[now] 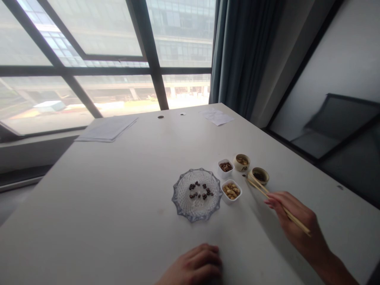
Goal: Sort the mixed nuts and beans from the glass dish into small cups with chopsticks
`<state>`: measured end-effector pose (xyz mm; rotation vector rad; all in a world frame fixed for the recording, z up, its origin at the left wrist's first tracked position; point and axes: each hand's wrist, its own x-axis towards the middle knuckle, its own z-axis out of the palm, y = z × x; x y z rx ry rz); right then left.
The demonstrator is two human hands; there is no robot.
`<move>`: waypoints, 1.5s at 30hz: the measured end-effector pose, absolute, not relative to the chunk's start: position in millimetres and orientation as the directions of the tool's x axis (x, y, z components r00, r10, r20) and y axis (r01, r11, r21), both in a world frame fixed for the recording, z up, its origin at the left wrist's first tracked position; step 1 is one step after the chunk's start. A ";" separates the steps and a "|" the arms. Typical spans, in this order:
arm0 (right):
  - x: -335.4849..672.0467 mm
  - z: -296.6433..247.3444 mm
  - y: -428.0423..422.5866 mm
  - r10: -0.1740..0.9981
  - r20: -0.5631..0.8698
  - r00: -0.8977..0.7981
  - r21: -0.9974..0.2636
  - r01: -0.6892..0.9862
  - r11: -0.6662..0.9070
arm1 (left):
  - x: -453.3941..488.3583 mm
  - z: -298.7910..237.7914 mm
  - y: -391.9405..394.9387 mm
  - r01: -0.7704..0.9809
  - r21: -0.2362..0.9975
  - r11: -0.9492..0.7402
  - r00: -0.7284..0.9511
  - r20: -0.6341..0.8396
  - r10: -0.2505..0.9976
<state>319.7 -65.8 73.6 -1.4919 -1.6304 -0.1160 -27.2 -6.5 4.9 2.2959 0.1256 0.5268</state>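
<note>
My right hand (297, 217) is closed around a pair of wooden chopsticks (293, 219). Their tips are spread slightly, beside the left rim of a small ceramic bowl (266, 181) with dark contents. One dark bean (244, 175) lies on the table just left of the tips. A scalloped glass plate (181, 209) holds several dark beans (204, 196), loosely in a ring. Below the plate, my left hand (197, 263) rests on the table with its fingers curled, no object visible in it.
White dishes hold peanuts (231, 191) and reddish-brown pieces (226, 167). Another ceramic bowl (237, 164) has light brown contents. Paper sheets (108, 128) and a crumpled paper (219, 117) lie toward the far side of the white table (118, 221), near the window.
</note>
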 end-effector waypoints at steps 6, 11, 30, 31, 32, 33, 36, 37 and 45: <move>329.5 50.8 -59.0 0.756 0.560 0.341 -0.688 0.699 0.194 | -26.7 4.2 -5.8 -0.084 0.706 -0.703 0.909 0.344 0.236; 330.8 34.0 -60.3 0.726 0.443 0.526 -0.842 0.523 0.134 | -25.8 4.2 -4.6 -0.089 0.699 -0.709 0.908 0.349 0.230; 339.2 24.3 -86.4 0.681 0.392 0.618 -0.892 0.435 0.119 | -27.4 7.6 -6.2 -0.037 0.710 -0.703 0.926 0.290 0.243; 338.6 25.0 -88.3 0.680 0.393 0.619 -0.891 0.439 0.115 | -27.2 8.9 -6.9 -0.026 0.715 -0.699 0.924 0.283 0.256; 338.2 25.8 -90.4 0.682 0.386 0.621 -0.893 0.437 0.107 | -27.0 9.6 -7.7 -0.011 0.721 -0.693 0.923 0.275 0.270; 337.9 26.5 -92.9 0.684 0.376 0.625 -0.897 0.430 0.101 | -26.9 9.3 -8.7 0.012 0.726 -0.687 0.920 0.262 0.293; 338.9 28.1 -101.5 0.685 0.358 0.634 -0.912 0.393 0.113 | -25.6 3.4 -12.7 0.124 0.726 -0.677 0.887 0.224 0.403; 339.9 28.2 -104.4 0.681 0.361 0.636 -0.914 0.385 0.125 | -24.0 1.5 -14.6 0.152 0.713 -0.684 0.870 0.232 0.435; 347.0 19.4 -110.0 0.696 0.383 0.607 -0.913 0.365 0.185 | 39.2 33.3 -27.2 0.564 0.642 -0.519 0.746 -0.128 0.653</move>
